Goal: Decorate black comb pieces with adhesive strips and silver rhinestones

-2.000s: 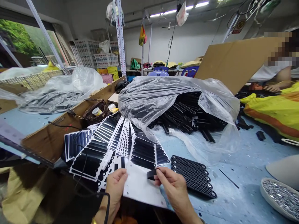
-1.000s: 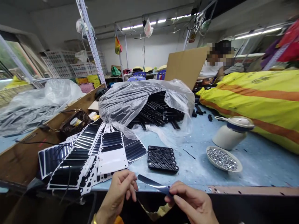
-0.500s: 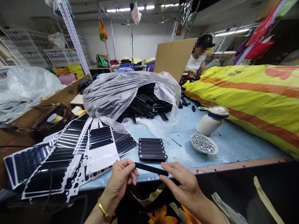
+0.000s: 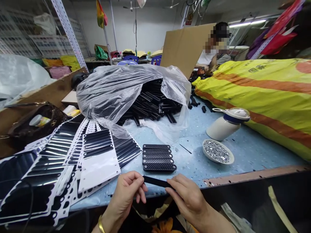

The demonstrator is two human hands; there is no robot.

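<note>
A flat black strip (image 4: 155, 182) is stretched between my hands above the table's front edge. My left hand (image 4: 131, 189) pinches its left end between thumb and fingers. At the other end, my right hand (image 4: 186, 194) holds the strip with thumb and fingertips closed on it. Just beyond the strip lie several black perforated bars (image 4: 157, 157), side by side in a neat row. Sheets of black adhesive strips (image 4: 98, 144) fan out to the left. On the right, a white bowl (image 4: 218, 151) is full of small silvery pieces.
A clear plastic bag (image 4: 109, 90) of black parts lies behind the bars. Right of it are a white lidded container (image 4: 222, 126) and a large yellow sack (image 4: 267, 84). A thin dark stick (image 4: 185, 149) lies left of the bowl. A person (image 4: 209, 56) sits beyond a cardboard sheet (image 4: 186, 45).
My right hand has closed on the strip's right end, where its fingers were more spread before. The view has tilted down and shifted slightly.
</note>
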